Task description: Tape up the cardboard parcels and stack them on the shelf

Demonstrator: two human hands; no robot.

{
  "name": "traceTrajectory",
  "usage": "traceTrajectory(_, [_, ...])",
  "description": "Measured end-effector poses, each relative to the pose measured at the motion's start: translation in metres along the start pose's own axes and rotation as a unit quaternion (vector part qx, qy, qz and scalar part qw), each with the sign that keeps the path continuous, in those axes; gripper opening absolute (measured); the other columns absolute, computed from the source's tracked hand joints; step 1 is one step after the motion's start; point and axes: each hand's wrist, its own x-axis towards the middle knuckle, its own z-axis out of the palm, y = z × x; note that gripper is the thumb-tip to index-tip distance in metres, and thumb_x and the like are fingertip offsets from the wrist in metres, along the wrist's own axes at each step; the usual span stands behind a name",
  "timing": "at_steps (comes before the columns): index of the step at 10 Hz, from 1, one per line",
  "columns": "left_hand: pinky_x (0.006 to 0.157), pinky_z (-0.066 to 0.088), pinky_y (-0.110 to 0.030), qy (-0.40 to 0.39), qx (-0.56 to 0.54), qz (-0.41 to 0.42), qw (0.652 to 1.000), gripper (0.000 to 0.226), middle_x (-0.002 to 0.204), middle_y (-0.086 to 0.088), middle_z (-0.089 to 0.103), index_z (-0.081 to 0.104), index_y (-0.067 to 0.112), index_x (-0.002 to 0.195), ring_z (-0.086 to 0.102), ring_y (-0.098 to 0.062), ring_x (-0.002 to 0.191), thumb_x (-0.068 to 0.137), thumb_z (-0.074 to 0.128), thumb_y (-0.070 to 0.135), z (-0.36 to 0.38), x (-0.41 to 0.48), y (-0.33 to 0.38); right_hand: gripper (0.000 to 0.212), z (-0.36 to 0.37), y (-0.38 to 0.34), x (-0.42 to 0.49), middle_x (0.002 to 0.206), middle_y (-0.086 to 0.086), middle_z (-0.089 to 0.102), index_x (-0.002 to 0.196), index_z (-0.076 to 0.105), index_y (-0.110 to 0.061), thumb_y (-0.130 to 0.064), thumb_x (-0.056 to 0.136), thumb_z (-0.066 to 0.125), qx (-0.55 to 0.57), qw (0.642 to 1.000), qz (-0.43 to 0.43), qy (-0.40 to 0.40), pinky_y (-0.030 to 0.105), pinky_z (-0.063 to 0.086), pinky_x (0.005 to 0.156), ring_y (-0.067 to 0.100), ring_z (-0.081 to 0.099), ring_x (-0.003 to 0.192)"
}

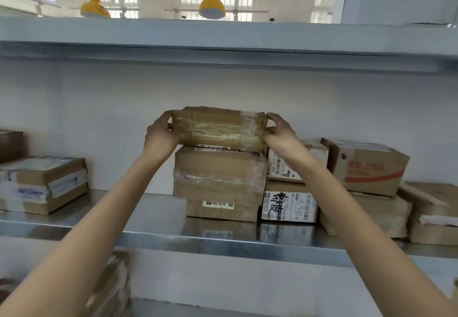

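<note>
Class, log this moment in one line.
stacking | left hand: grips taped parcel | right hand: grips same | parcel atop centre stack

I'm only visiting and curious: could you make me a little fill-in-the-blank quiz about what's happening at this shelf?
The left hand and right hand grip a flat brown cardboard parcel wrapped in clear ___.
Directly beneath it, a stack of ___ other brown cardboard parcels stands on the shiny metal shelf.
The two dome-shaped hanging lamps beyond the upper ledge are coloured ___.
Missing words: tape; two; yellow.
</note>
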Motion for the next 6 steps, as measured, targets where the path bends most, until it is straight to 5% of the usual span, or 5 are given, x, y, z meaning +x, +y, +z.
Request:
traceTrajectory(2, [0.077, 0.042, -0.028, -0.012, -0.006, 0.019, 1.000, 0.036, 0.105, 0.002, 0.059, 0.050, 0.033, 0.130, 0.055, -0.019, 0.092, 0.096, 0.044, 0.025, 0.015, 0.003, -0.006, 0.057, 0.001, 0.015, 0.003, 0.107, 0.011, 0.057, 0.143, 0.031, -0.009, -0.017, 0.093, 0.057, -0.213, 0.969, -0.110, 0.053, 0.029, 0.044, 0.072, 0.025, 0.057, 0.092])
traceTrajectory(4, [0.081, 0.044, -0.030, -0.024, -0.003, 0.041, 0.999, 0.043, 0.109, 0.004, 0.056, 0.043, 0.028, 0.140, 0.054, -0.016, 0.095, 0.098, 0.046, 0.024, 0.022, 0.001, -0.009, 0.058, 0.002, 0.035, 0.012, 0.143, 0.016, 0.036, 0.145, 0.031, -0.010, -0.011, 0.093, 0.057, -0.306, 0.932, -0.175, 0.084, 0.036, 0.034, 0.104, 0.029, 0.033, 0.134])
traceTrajectory(6, [0.091, 0.048, -0.036, -0.009, -0.023, 0.017, 1.000, 0.047, 0.130, -0.006, 0.056, 0.039, 0.018, 0.143, 0.059, -0.021, 0.107, 0.098, 0.049, 0.027, 0.023, 0.002, -0.014, 0.064, -0.003, 0.038, 0.012, 0.155, 0.014, 0.019, 0.150, 0.020, -0.015, -0.019, 0.096, 0.053, -0.301, 0.936, -0.171, 0.064, 0.039, 0.021, 0.115, 0.027, 0.012, 0.145])
